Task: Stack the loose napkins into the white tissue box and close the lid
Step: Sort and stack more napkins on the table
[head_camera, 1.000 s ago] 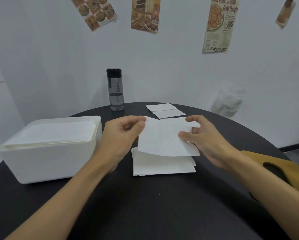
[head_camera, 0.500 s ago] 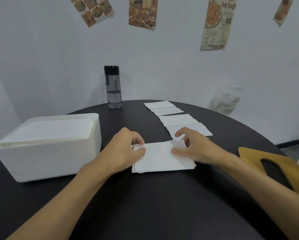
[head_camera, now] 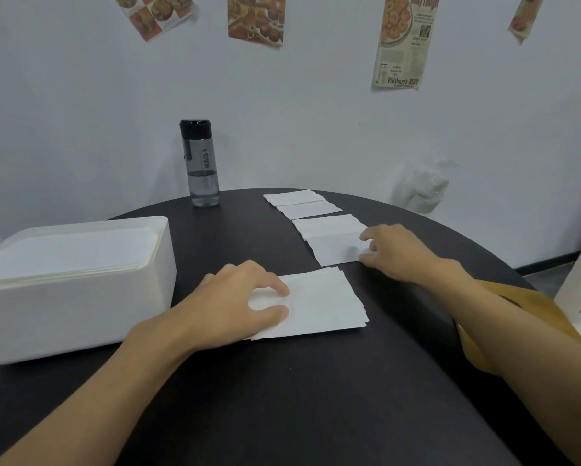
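Where the round black table (head_camera: 282, 398) fills our view, the white tissue box (head_camera: 80, 317) stands at its left, uncovered, with napkins piled level with its rim. Near its right side lies a stack of napkins (head_camera: 326, 304). Our left hand (head_camera: 235, 304) rests on the stack's left part, bent fingertips and thumb pressing down, gripping nothing. Beyond the stack, loose napkins (head_camera: 299, 205) run in a row toward the wall. Our right hand (head_camera: 393, 252) curls its fingers at the right edge of the nearest napkin (head_camera: 336, 252); we cannot tell whether it pinches it. A tan board (head_camera: 534, 299) lies partly under that forearm. A water bottle (head_camera: 201, 163) stands at the far edge.
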